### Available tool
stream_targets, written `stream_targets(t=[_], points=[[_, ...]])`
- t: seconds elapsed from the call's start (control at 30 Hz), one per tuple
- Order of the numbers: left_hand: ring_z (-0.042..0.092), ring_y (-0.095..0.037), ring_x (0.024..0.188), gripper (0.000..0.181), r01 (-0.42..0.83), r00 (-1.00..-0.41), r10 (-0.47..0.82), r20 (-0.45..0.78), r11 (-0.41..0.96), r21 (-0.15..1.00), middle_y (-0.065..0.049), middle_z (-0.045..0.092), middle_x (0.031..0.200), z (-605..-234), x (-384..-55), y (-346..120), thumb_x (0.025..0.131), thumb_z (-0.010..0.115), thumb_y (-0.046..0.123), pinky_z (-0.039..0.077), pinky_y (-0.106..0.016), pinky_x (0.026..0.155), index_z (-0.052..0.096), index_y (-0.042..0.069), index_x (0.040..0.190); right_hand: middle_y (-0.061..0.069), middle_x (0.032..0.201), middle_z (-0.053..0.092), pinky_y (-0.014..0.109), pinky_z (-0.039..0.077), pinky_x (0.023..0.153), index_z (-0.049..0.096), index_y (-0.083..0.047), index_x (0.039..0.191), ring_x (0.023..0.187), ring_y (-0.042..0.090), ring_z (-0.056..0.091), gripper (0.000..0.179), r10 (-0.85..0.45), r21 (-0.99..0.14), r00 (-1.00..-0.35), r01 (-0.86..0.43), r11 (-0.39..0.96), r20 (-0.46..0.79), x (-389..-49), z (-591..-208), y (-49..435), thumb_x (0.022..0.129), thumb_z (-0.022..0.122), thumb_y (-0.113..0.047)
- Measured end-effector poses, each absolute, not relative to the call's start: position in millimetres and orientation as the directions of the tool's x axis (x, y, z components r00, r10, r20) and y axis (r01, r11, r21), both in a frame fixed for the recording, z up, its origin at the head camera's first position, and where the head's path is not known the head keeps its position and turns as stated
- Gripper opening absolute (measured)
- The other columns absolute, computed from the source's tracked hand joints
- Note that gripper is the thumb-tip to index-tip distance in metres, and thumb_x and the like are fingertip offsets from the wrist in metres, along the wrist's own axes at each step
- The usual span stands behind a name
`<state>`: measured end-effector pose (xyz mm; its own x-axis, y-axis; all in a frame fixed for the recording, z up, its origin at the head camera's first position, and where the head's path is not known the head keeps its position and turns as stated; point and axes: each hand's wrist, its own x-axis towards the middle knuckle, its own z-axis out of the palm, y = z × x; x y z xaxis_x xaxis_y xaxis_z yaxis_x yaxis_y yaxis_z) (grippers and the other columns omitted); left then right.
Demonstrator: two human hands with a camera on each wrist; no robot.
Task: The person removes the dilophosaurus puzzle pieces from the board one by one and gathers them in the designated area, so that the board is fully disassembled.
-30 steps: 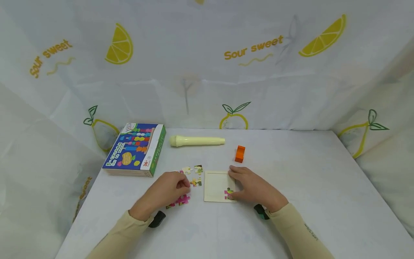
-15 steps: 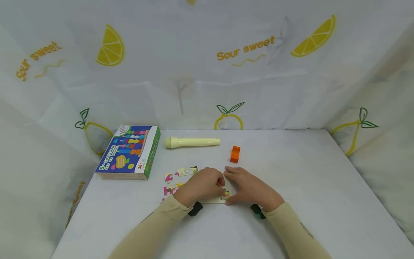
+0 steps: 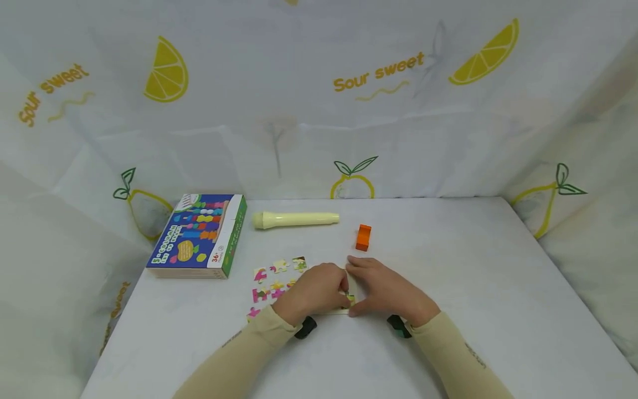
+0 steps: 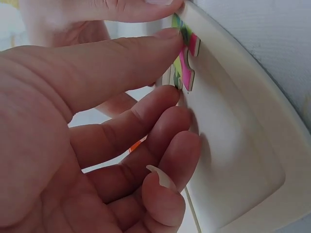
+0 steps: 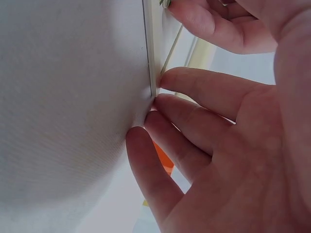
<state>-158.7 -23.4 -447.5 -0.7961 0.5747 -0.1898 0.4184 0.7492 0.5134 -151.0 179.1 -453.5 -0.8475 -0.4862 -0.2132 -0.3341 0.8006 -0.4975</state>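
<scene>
My left hand [image 3: 319, 291] bends over a cream puzzle tray [image 4: 238, 136], and its thumb and index finger pinch a pink-and-green jigsaw piece [image 4: 185, 75] by the tray's front right corner. A second piece lies against it there, partly behind the thumb. The other left fingers curl loosely over the bare tray floor. My right hand [image 3: 386, 288] rests along the tray's right side, its fairly straight fingers touching the edge and its thumb at the front corner. Several loose jigsaw pieces [image 3: 260, 295] lie in rows left of the tray, some hidden by the left hand.
Behind the tray stands a small orange block [image 3: 363, 237]. A pale yellow toy microphone [image 3: 299, 219] lies farther back. At the left is a blue toy box [image 3: 199, 235]. A white printed curtain [image 3: 309, 138] hangs behind and beside the table.
My left hand has moved right from the loose pieces to the tray's front right corner, then made only small shifts there. My right hand stays at the tray's edge.
</scene>
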Motion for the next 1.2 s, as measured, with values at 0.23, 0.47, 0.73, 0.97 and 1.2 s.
stream_targets(t=[0.23, 0.47, 0.73, 0.97, 1.2], points=[[0.058, -0.006, 0.082, 0.014, 0.42, -0.801, 0.567, -0.192, 0.762, 0.493, 0.009, 0.071, 0.089, -449.0, -157.6, -20.8, 0.09, 0.089, 0.026, 0.051, -0.025, 0.073, 0.081, 0.016, 0.094, 0.013, 0.171, 0.045, 0.054, 0.04, 0.126, 0.055, -0.005, 0.157, 0.16, 0.037, 0.04, 0.099, -0.491, -0.502, -0.846, -0.338, 0.796, -0.208, -151.3, -453.4, 181.3, 0.076, 0.1, -0.04], [0.059, -0.006, 0.077, 0.008, 0.397, -0.807, 0.566, -0.171, 0.733, 0.552, 0.01, 0.071, 0.083, -447.4, -158.2, -20.3, 0.092, 0.085, 0.019, 0.05, -0.023, 0.071, 0.08, 0.014, 0.091, 0.013, 0.171, 0.045, 0.053, 0.04, 0.125, 0.054, -0.003, 0.157, 0.159, 0.037, 0.04, 0.098, -0.491, -0.495, -0.849, -0.346, 0.797, -0.196, -151.4, -453.7, 182.6, 0.077, 0.099, -0.039], [0.059, -0.007, 0.08, 0.008, 0.328, -0.819, 0.537, -0.201, 0.727, 0.604, 0.01, 0.069, 0.082, -446.1, -158.8, -21.9, 0.093, 0.084, 0.018, 0.051, -0.023, 0.075, 0.08, 0.012, 0.098, 0.014, 0.17, 0.046, 0.053, 0.04, 0.126, 0.055, -0.003, 0.156, 0.159, 0.037, 0.041, 0.097, -0.498, -0.502, -0.847, -0.354, 0.789, -0.186, -150.7, -454.4, 181.7, 0.077, 0.099, -0.038], [0.059, -0.008, 0.078, 0.003, 0.312, -0.818, 0.538, -0.202, 0.711, 0.63, 0.01, 0.07, 0.081, -446.5, -158.0, -22.3, 0.095, 0.08, 0.014, 0.051, -0.023, 0.073, 0.081, 0.013, 0.093, 0.014, 0.169, 0.047, 0.052, 0.04, 0.125, 0.056, -0.003, 0.155, 0.158, 0.037, 0.041, 0.096, -0.499, -0.495, -0.846, -0.358, 0.792, -0.187, -150.4, -454.5, 180.9, 0.077, 0.099, -0.038], [0.059, -0.006, 0.077, 0.014, 0.339, -0.816, 0.557, -0.154, 0.677, 0.654, 0.014, 0.068, 0.079, -448.0, -160.6, -25.5, 0.097, 0.076, 0.014, 0.049, -0.023, 0.075, 0.079, 0.02, 0.084, 0.014, 0.17, 0.045, 0.053, 0.04, 0.125, 0.056, -0.003, 0.155, 0.158, 0.037, 0.041, 0.097, -0.501, -0.488, -0.846, -0.364, 0.793, -0.183, -150.9, -454.6, 182.0, 0.077, 0.099, -0.041]])
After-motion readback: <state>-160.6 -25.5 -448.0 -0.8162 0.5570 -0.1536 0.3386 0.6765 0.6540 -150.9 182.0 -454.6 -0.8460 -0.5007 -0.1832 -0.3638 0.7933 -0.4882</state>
